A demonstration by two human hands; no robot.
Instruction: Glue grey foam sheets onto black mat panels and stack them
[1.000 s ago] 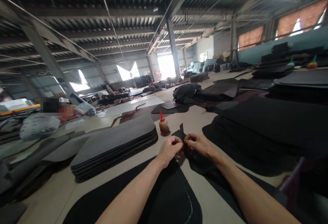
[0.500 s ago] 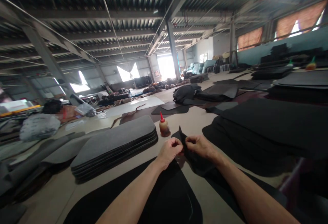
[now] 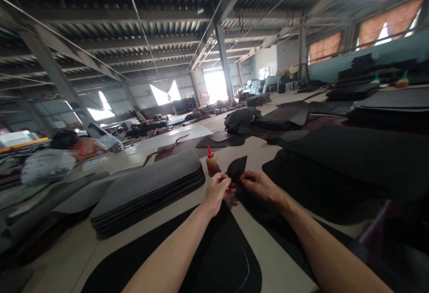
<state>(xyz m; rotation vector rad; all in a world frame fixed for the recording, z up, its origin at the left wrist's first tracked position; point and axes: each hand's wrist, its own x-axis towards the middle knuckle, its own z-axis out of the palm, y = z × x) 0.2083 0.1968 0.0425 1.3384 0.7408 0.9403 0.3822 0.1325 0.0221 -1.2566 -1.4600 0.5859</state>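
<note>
Between my hands is a thin black sheet [image 3: 237, 166], its far end turned up and the rest trailing toward me on the right. My left hand [image 3: 217, 191] pinches its left edge, fingers curled in. My right hand [image 3: 259, 185] grips the sheet's other side between thumb and fingers. Just beyond my left hand stands a glue bottle [image 3: 212, 164] with a red pointed tip and brownish liquid inside. Under my left forearm lies a large black rounded panel [image 3: 214, 257] with a thin shiny line near its right edge.
To the left sits a neat stack of grey-black panels [image 3: 147, 186]. A big pile of black sheets [image 3: 348, 168] rises at the right, close to my right arm. Farther off lie a dark bundle [image 3: 241, 121] and more bottles [image 3: 402, 80]. Another person [image 3: 83, 147] is at the far left.
The upturned end of the black sheet has swung round and now shows its broad face. My left hand has turned, its fingers shifting slightly. The view has moved a little.
</note>
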